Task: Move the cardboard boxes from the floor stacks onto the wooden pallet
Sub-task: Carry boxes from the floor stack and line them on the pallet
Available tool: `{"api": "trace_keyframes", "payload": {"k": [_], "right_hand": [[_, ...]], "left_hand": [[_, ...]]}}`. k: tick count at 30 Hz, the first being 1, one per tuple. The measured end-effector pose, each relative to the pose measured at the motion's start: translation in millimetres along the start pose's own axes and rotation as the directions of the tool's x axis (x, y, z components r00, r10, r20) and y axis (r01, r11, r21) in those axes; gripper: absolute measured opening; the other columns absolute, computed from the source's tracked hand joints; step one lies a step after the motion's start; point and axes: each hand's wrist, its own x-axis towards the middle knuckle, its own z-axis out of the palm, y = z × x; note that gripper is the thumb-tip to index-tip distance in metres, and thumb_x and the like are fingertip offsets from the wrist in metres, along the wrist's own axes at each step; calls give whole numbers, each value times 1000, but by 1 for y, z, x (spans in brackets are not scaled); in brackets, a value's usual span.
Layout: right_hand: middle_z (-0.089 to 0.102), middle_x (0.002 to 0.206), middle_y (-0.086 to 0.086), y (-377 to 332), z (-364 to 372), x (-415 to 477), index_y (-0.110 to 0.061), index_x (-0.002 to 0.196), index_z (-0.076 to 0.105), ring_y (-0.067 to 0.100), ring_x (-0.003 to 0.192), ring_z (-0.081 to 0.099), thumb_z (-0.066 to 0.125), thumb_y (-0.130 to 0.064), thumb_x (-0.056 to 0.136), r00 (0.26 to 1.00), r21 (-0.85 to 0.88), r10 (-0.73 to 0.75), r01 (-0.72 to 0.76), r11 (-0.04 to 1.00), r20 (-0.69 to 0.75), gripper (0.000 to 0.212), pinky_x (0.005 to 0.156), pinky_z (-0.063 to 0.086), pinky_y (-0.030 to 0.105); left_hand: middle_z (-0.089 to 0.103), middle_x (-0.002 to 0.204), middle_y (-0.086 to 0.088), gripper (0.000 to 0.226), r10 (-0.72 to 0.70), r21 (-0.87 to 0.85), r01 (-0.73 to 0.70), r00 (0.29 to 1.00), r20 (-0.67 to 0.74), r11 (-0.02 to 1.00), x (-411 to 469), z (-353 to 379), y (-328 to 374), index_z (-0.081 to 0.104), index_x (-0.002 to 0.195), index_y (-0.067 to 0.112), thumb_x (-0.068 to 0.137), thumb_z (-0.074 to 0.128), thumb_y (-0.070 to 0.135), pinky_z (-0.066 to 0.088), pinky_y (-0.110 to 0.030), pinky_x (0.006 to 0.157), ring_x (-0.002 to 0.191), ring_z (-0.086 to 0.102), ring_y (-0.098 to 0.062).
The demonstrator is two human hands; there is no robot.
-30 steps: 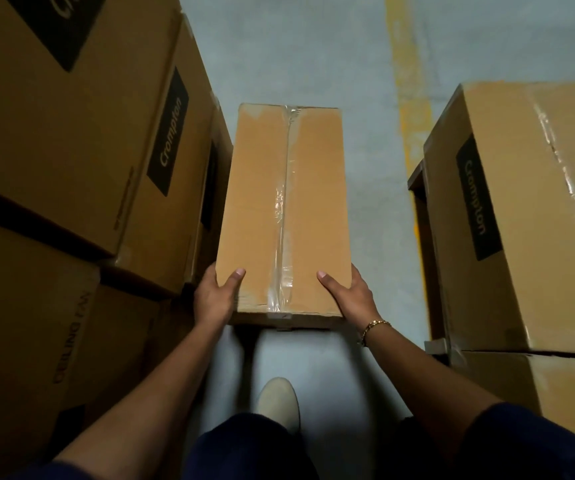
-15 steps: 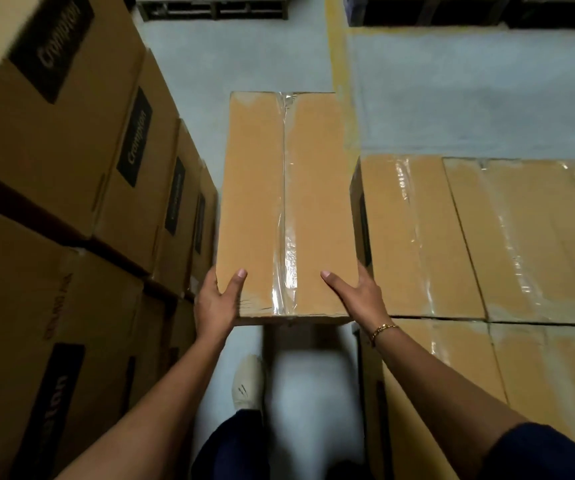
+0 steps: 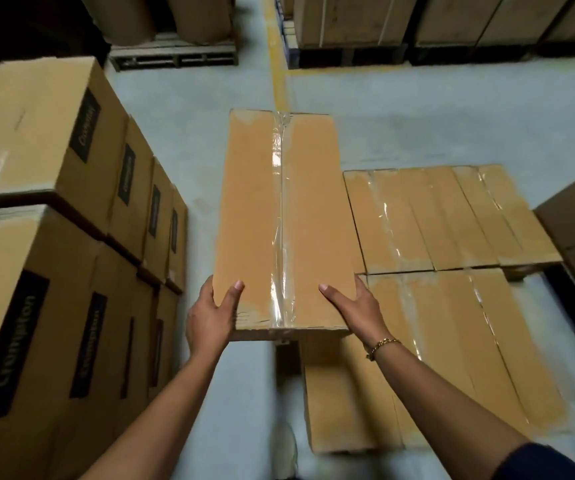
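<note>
From the head view, both hands clamp the near end of a long taped cardboard box (image 3: 254, 216). The left hand (image 3: 209, 317) and right hand (image 3: 358, 310) each lay a thumb on top, with the other fingers hidden underneath. The box is held above the floor (image 3: 417, 116), between the tall stacks (image 3: 36, 140) on the left and a low layer of boxes (image 3: 452, 216) on the right.

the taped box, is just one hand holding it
No, the left hand and the right hand both grip the near end of the taped box.
</note>
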Motion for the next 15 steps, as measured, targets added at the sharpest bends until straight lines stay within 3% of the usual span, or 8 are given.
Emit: {"api": "trace_keyframes", "payload": {"k": [3,7,11,15], "right_hand": [[53,141,-2,14,-40,-48,-16,154,39,18,131,49,75,-46,89,1000,35,5,-4,999,-10,80,98,32,23],[60,129,-14,58,-89,-103,-26,146,49,12,124,55,78,-57,81,999,41,-21,23,999,-51,77,100,40,26],[51,151,3,108,-146,-160,-16,153,40,23,139,45,76,-48,87,996,52,27,-22,998,-86,81,98,31,22],[49,152,6,162,-209,-209,-13,154,39,27,141,43,76,-48,87,992,82,81,-73,994,-100,84,97,31,24]], "left_hand": [[71,117,5,71,24,16,-24,1000,4,1000,-54,9,13,57,129,37,80,47,87,56,-48,91,107,66,-25],[71,116,6,68,69,43,-71,997,34,997,-126,32,22,57,128,36,82,46,85,56,-50,89,104,66,-24],[71,121,0,72,106,93,-114,990,88,989,-208,62,30,54,136,30,87,44,81,58,-50,87,104,67,-27],[71,119,5,81,99,117,-115,986,133,987,-288,101,41,53,136,35,80,36,91,57,-49,87,102,67,-26]]}}
